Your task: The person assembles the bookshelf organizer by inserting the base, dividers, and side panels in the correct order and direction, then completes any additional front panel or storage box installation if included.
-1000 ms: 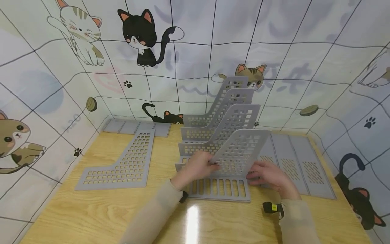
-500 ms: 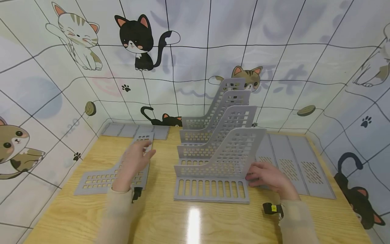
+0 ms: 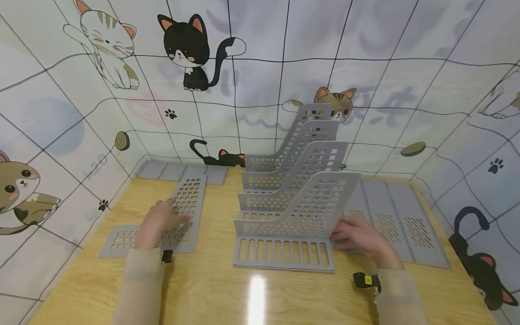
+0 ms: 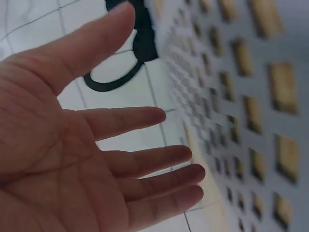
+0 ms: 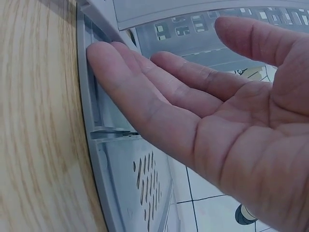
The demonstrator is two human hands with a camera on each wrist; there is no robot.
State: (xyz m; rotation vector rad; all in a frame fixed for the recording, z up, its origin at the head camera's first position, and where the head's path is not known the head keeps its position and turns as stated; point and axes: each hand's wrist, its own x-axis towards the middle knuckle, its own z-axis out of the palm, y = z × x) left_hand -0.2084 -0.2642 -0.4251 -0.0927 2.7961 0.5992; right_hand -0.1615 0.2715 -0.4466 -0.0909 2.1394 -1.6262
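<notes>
A grey plastic file rack (image 3: pixel 294 233) stands in the middle of the table in the head view. Several sloped, perforated dividers rise from its slotted base (image 3: pixel 284 266). To its left lies a loose, flat divider (image 3: pixel 197 216) of the same sloped shape. Over this piece hovers my left hand (image 3: pixel 156 223), its fingers extended; the left wrist view shows the fingertips close to the perforated sheet (image 4: pixel 268 116), and contact cannot be made out. My right hand (image 3: pixel 365 237) is at the rack's lower right corner, loosely bent fingers (image 5: pixel 140 96) by the base's edge, gripping nothing.
Grey panels (image 3: pixel 392 198) with slanted slots lie flat at the right, behind my right hand. A narrow grey segmented strip (image 3: pixel 192 172) lies along the back left edge. A cat-printed sheet (image 3: pixel 260 72) encloses the wooden table (image 3: pixel 211 293) on three sides.
My left hand has let go of the rack's front divider and moved left, over the loose divider, then slightly lower and toward me. My right hand has stayed at the rack's corner.
</notes>
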